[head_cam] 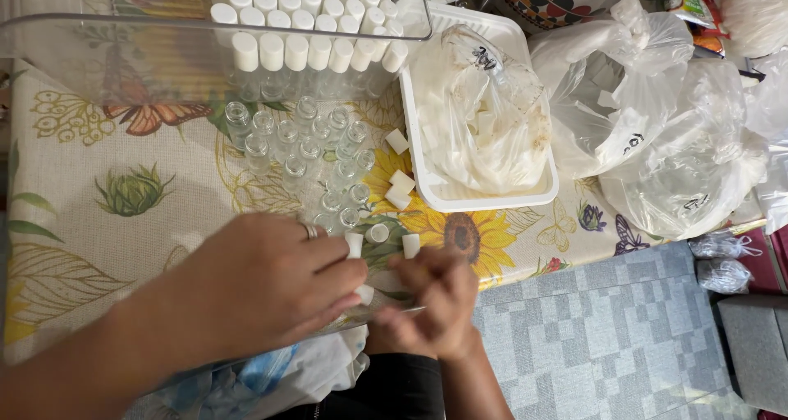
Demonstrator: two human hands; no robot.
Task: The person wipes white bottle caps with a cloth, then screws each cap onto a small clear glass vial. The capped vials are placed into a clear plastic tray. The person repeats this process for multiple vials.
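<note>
My left hand (263, 285) lies knuckles up at the near edge of the table (90, 223), which is covered in a cloth printed with sunflowers and butterflies. Its fingers curl over a small white plastic cap (364, 294), held at the fingertips. My right hand (435, 301) sits just beside it, fingers closed in a narrow grip around a small clear glass vial (392, 282); most of the vial is hidden by both hands. Three more white caps (378, 234) stand just beyond my fingertips. Behind them, a cluster of open clear glass vials (308, 153) stands mid-table. At the far edge, a clear rectangular plastic bin (98, 55) holds rows of capped vials (304, 26). To the right, a white plastic tray (492, 197) carries a clear bag of white parts (484, 116).
</note>
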